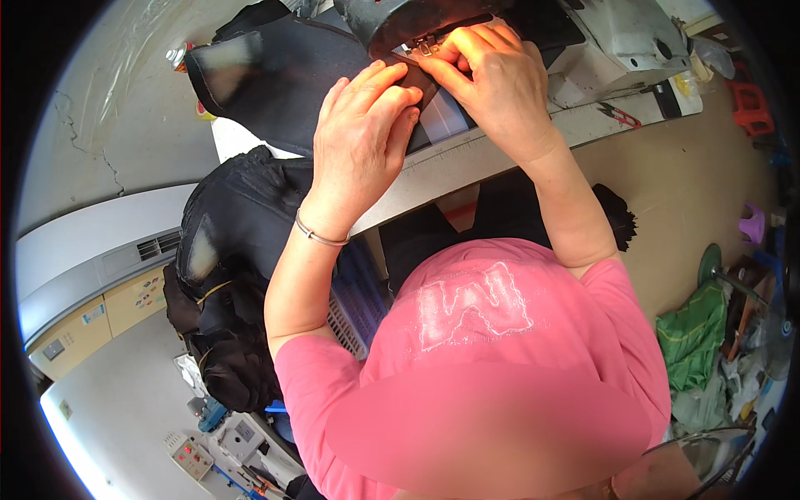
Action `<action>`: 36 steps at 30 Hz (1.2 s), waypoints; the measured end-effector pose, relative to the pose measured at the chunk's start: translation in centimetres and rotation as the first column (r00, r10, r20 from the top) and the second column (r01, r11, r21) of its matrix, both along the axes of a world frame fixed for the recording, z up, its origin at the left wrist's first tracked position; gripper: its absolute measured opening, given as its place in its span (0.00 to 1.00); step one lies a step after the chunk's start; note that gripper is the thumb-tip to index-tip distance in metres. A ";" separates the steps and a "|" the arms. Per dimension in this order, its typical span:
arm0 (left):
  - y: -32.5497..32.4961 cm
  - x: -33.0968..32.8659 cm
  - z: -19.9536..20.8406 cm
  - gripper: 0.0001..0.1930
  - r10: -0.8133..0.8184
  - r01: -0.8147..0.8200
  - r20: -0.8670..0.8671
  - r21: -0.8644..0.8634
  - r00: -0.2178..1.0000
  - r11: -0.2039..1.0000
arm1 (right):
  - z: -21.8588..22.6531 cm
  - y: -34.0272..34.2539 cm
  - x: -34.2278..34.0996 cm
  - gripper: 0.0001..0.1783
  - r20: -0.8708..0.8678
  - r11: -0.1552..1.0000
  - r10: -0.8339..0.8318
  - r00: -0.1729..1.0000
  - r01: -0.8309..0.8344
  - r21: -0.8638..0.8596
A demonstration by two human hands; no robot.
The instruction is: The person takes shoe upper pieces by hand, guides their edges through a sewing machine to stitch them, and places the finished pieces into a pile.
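At the top of the head view, a lit sewing machine head (392, 23) stands over the table, with a small metal presser foot (427, 45) under it. My right hand (500, 83) is beside the presser foot, thumb and forefinger closed in a pinch; what lies between them is hidden. A black fabric piece (275, 87) with a pale patch spreads left of the machine and reaches to the presser foot area. My left hand (364, 125) rests on its near edge, fingers curled together on the cloth.
More black fabric (242, 204) hangs over the table's left front edge, above a dark pile (237, 367). Red-handled thread snips (619, 115) lie on the table (454, 154) at the right. A green bag (692, 333) and a red stool (750, 108) stand on the right.
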State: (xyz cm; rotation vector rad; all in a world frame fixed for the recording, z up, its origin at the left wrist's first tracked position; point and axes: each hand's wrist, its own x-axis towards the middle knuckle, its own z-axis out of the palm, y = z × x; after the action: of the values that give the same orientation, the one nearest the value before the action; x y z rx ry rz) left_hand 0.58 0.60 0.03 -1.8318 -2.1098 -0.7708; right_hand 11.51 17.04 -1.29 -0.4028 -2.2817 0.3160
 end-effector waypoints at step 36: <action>1.2 -4.9 0.3 0.23 -0.030 0.026 -0.025 -0.117 0.999 0.993 | -0.5 -0.4 1.7 0.14 0.115 0.978 0.022 0.993 -0.045 0.202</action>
State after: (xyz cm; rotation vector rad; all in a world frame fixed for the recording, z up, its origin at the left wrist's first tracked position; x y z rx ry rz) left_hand -4.28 1.78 0.32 -1.9233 -2.1592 -0.6381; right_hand 13.25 16.66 -1.83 -0.2822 -2.4045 0.0746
